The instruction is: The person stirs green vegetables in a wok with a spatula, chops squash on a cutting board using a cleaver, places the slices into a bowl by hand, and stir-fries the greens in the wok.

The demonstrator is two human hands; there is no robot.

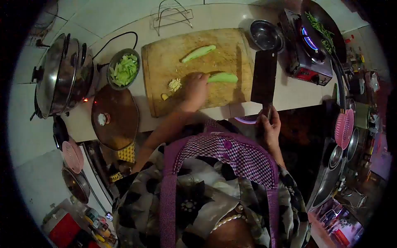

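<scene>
My right hand [270, 127] is closed round the handle of a dark, broad-bladed cleaver [264, 76], held off the right side of the wooden cutting board [161, 58] with its blade pointing away from me. On the board, my left hand [196, 91] has its fingers closed at the left end of a long, pale green vegetable piece [223, 77]. A similar green piece [199, 53] lies farther back. Beside my left wrist sits a small pile of chopped, pale yellow bits [175, 85], with a small yellowish lump [164, 96] below it.
Left of the board, a bowl [127, 84] holds cut green pieces, near a brown lid [115, 128] and a large steel pot [56, 78]. At right are a metal bowl [266, 34] and a lit gas stove [304, 68] with a wok [337, 25]. A wire rack [173, 18] stands behind.
</scene>
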